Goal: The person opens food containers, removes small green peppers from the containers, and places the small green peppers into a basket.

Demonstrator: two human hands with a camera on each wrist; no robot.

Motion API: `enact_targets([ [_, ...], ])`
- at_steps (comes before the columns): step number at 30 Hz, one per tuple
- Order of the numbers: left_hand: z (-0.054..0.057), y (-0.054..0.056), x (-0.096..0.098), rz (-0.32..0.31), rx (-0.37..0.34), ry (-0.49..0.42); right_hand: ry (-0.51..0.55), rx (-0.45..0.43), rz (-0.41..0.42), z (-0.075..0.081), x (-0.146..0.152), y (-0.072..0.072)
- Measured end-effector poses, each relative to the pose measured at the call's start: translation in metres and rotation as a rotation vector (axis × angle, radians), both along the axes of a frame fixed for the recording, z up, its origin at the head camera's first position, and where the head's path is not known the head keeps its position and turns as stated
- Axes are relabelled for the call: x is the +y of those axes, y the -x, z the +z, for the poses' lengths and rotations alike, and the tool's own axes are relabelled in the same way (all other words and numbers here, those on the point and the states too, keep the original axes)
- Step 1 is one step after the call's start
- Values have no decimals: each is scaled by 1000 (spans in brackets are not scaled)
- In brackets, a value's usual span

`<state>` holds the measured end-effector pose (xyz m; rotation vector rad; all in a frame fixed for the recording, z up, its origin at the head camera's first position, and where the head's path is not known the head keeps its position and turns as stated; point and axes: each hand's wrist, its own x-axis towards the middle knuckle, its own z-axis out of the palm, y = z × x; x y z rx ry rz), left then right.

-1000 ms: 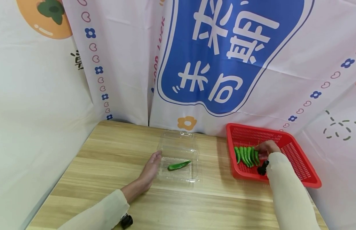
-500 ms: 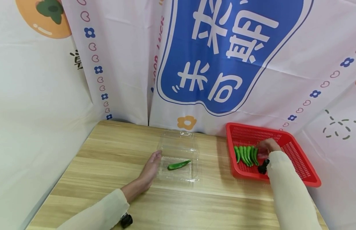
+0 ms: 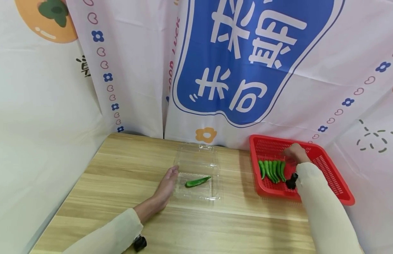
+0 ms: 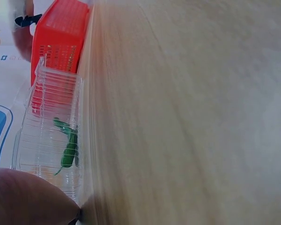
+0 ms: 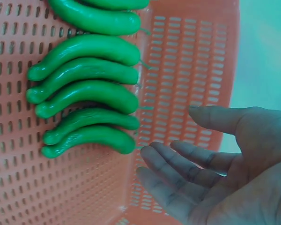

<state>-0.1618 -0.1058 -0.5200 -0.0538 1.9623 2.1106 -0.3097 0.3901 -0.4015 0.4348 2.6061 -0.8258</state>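
Observation:
My left hand [image 3: 164, 187] lies with straight fingers along the left side of a clear plastic clamshell box [image 3: 215, 188], which stands with its lid up. One green chili pepper [image 3: 197, 181] lies in the box. In the left wrist view, part of my left hand [image 4: 28, 197] shows against the near end of the box. My right hand [image 3: 294, 153] is inside the red basket [image 3: 339, 180], beyond the row of green chili peppers [image 3: 272, 171]. The right wrist view shows my right hand [image 5: 210, 173] with fingers spread and nothing held, fingertips close to the peppers' [image 5: 89, 98] stem ends.
Both containers stand on a wood-grain table [image 3: 129, 173], the basket at the back right. A printed white cloth [image 3: 139, 81] hangs right behind the table. The perforated basket wall [image 3: 329, 173] rises on the right side of my right hand.
My right hand has moved back, away from the chili peppers towards the basket's rear wall. My left hand, the clamshell box and the pepper in it have stayed in place.

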Motion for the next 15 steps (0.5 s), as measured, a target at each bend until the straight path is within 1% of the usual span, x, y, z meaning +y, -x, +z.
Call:
enact_targets([
  [2,0,1,0,6,-3,2,-6,26,27,3,-3,-1],
  [4,-1,1,0,7,-5,3,-21,52,38,4,-6,-1],
  [9,-2,0,0,5,-2,1,-124,112,89,10,-15,1],
  [11,-2,0,0,5,-1,-1,-169,132,121,13,-19,3],
  [15,-2,0,-1,7,-4,-1,-215,158,160,21,-27,3],
])
